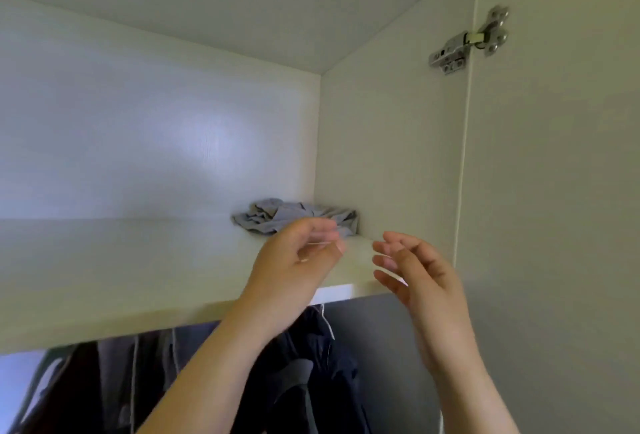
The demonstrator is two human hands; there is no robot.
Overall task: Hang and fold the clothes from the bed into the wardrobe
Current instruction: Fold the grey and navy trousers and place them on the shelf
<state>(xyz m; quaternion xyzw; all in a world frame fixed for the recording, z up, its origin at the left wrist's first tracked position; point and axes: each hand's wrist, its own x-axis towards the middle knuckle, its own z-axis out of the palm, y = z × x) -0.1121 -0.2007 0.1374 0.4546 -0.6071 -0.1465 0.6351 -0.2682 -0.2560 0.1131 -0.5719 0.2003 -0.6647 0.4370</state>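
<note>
The left hand (298,255) is raised in front of the shelf edge with its fingers loosely bent and blurred. Nothing shows inside its grasp. Its fingertips overlap the garment in this view, but the blur hides whether they touch it. The right hand (414,272) is just beside it, apart from it, with fingers spread and relaxed, also holding nothing. Both palms face inward, probably because two hands are needed to settle or tidy soft cloth on a high surface.

Just beyond the fingers, a small crumpled grey-blue fabric garment (294,217) lies on the pale wood-grain upper shelf (138,260). It is pushed against the right side wall (381,139) of the white wardrobe. It looks bunched, not folded flat, so this part of the job seems only roughly done.

Below the shelf, dark navy and grey clothes on hangers (311,361) fill the rail space, so the hanging part looks well advanced. At the upper right, a metal hinge (467,42) holds the open door.
</note>
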